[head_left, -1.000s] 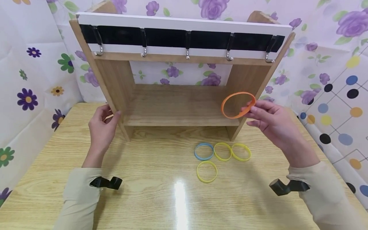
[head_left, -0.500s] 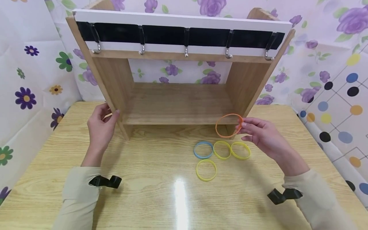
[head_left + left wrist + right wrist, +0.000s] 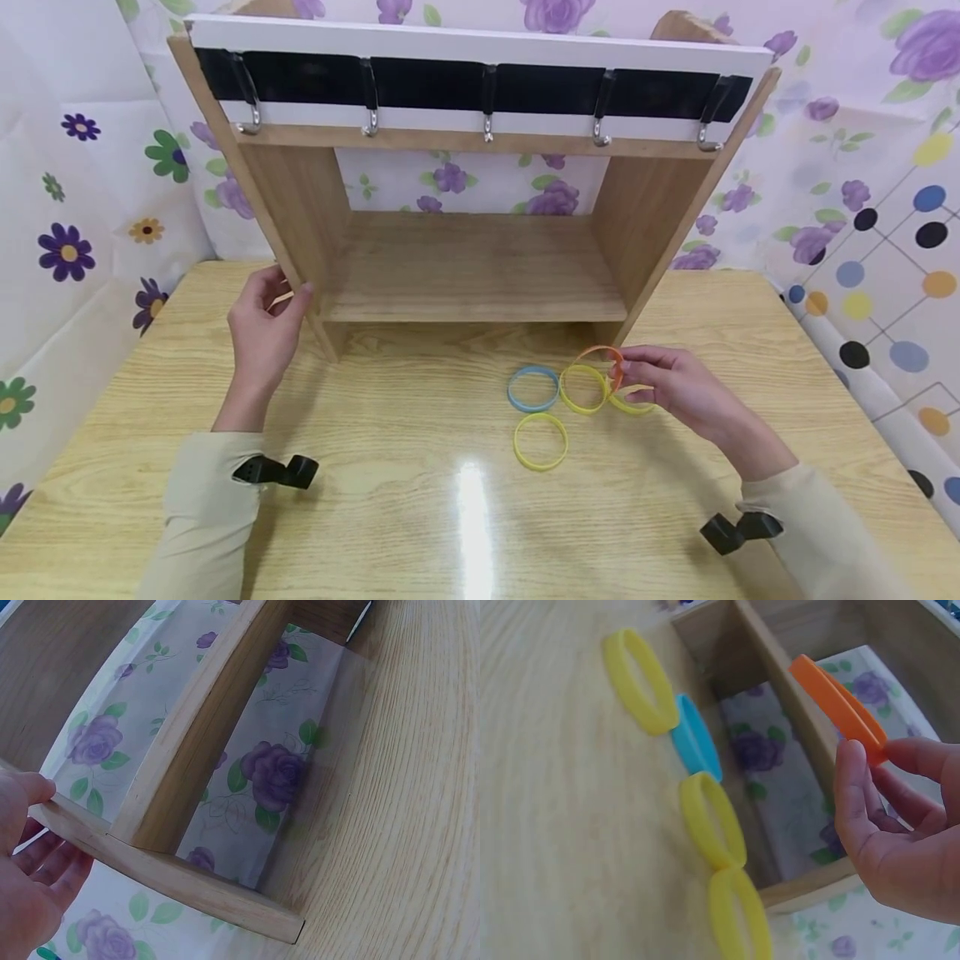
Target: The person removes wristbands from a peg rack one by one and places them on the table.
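Note:
My left hand (image 3: pixel 262 337) holds the left side panel (image 3: pixel 264 200) of a wooden rack, thumb on its front edge and fingers behind, as the left wrist view also shows. An orange silicone wristband (image 3: pixel 836 701) is pinched between thumb and fingertips of my right hand (image 3: pixel 678 396), held above the table in front of the rack's right foot. Below it lie a blue wristband (image 3: pixel 533 409) and several yellow wristbands (image 3: pixel 712 817). In the head view, the right fingers and the orange band partly cover the rightmost yellow one.
Several metal hooks (image 3: pixel 488 129) line the black-and-white board (image 3: pixel 427 85) across the rack's top. A wooden shelf (image 3: pixel 472 267) spans its lower part. The rack stands on the wood-grain table (image 3: pixel 375 500), with flowered sheeting behind and at the sides.
My right hand has come down and slightly left, bringing the orange wristband from in front of the shelf to low over the yellow ones. The left hand keeps its place on the panel.

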`<state>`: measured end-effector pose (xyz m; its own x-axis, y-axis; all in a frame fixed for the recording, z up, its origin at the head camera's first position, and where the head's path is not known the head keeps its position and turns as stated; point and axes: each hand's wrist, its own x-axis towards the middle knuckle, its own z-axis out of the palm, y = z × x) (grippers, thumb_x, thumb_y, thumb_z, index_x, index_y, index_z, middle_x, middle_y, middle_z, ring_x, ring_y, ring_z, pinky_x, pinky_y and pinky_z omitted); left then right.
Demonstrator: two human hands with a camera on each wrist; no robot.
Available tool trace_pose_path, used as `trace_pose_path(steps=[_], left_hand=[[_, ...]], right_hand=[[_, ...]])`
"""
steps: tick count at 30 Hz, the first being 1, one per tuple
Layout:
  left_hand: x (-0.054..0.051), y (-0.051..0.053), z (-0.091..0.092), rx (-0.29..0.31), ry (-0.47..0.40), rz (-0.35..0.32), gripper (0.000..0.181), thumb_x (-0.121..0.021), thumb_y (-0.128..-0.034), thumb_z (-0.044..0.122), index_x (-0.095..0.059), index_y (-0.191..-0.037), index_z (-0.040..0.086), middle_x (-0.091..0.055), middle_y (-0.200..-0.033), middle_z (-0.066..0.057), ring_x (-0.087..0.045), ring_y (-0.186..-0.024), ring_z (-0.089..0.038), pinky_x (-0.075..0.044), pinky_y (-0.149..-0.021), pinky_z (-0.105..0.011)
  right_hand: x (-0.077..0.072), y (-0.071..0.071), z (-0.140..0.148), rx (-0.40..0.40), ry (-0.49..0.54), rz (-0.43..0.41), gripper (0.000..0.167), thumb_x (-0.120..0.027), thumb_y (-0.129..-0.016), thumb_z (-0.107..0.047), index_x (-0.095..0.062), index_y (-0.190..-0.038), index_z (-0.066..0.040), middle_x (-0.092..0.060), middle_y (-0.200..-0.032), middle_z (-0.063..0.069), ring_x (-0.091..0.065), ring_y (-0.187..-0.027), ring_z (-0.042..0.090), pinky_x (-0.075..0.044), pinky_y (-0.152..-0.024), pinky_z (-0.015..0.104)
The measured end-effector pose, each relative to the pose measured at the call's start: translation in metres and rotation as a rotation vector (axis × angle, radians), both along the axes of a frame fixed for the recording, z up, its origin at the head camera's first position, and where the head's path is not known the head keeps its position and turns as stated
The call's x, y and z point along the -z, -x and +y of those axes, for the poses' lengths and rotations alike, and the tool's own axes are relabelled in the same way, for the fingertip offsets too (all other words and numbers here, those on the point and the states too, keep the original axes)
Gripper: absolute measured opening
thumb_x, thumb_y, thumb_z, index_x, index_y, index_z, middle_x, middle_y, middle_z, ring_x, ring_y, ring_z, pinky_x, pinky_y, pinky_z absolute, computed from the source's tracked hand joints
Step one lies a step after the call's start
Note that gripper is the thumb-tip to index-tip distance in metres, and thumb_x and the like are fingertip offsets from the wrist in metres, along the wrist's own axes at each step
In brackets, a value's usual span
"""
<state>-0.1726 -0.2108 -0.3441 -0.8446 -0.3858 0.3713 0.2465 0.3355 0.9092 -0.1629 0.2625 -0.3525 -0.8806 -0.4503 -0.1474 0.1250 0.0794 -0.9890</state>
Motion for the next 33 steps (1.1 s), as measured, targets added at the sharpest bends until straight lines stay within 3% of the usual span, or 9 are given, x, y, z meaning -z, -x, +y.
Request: trace_pose_path(steps=[3,8,12,21,28,33], left_hand=[[0.000,-0.001,-0.001,-0.002,-0.003,-0.003,0.037,-0.064,-0.0917,0.011,-0.056,-0.125,-0.002,-0.059,-0.111,-0.004,-0.059,-0.100,-0.009,-0.051,-0.088,-0.022],[0.000,0.000,-0.001,-0.001,0.001,-0.009,0.038,-0.064,-0.0918,0.012,-0.055,-0.126,-0.002,-0.060,-0.113,-0.006,-0.059,-0.101,-0.009,-0.051,-0.089,-0.023],[0.000,0.001,-0.001,-0.003,0.000,-0.012,0.038,-0.064,-0.0916,0.012,-0.056,-0.126,-0.002,-0.060,-0.112,-0.006,-0.059,-0.101,-0.009,-0.051,-0.089,-0.023],[0.000,0.000,-0.001,-0.011,-0.014,-0.015,0.036,-0.065,-0.0913,0.012,-0.057,-0.125,-0.001,-0.060,-0.109,-0.003,-0.059,-0.099,-0.008,-0.052,-0.088,-0.022],[-0.001,0.000,0.000,-0.012,-0.008,-0.014,0.035,-0.065,-0.0912,0.011,-0.057,-0.124,0.000,-0.060,-0.109,-0.003,-0.059,-0.099,-0.008,-0.052,-0.087,-0.022],[-0.002,0.000,0.001,-0.016,0.006,-0.009,0.035,-0.064,-0.0913,0.011,-0.057,-0.123,-0.001,-0.060,-0.108,-0.003,-0.059,-0.098,-0.007,-0.052,-0.088,-0.023]], right_hand=[[0.007,-0.003,0.002,0.002,-0.061,-0.009,0.024,-0.055,-0.098,-0.007,-0.064,-0.119,0.001,-0.066,-0.106,0.009,-0.064,-0.094,0.016,-0.056,-0.083,0.034],[0.016,-0.008,0.006,-0.006,-0.167,-0.021,0.046,-0.058,-0.097,-0.011,-0.046,-0.131,0.018,-0.062,-0.122,0.015,-0.062,-0.099,0.015,-0.054,-0.086,0.037],[0.023,-0.013,0.011,-0.014,-0.208,-0.029,0.047,-0.058,-0.096,-0.010,-0.045,-0.133,0.017,-0.059,-0.122,0.020,-0.061,-0.099,0.014,-0.055,-0.085,0.035],[0.038,-0.021,0.015,-0.048,-0.221,-0.033,0.046,-0.058,-0.097,-0.010,-0.046,-0.132,0.016,-0.059,-0.120,0.019,-0.060,-0.096,0.012,-0.055,-0.082,0.033],[0.043,-0.024,0.014,-0.103,-0.296,0.042,0.043,-0.059,-0.096,-0.011,-0.051,-0.127,0.017,-0.066,-0.104,0.021,-0.064,-0.085,0.017,-0.057,-0.074,0.032],[0.047,-0.025,0.014,-0.122,-0.358,0.071,0.040,-0.059,-0.096,-0.011,-0.054,-0.126,0.016,-0.067,-0.102,0.020,-0.063,-0.083,0.013,-0.056,-0.068,0.028]])
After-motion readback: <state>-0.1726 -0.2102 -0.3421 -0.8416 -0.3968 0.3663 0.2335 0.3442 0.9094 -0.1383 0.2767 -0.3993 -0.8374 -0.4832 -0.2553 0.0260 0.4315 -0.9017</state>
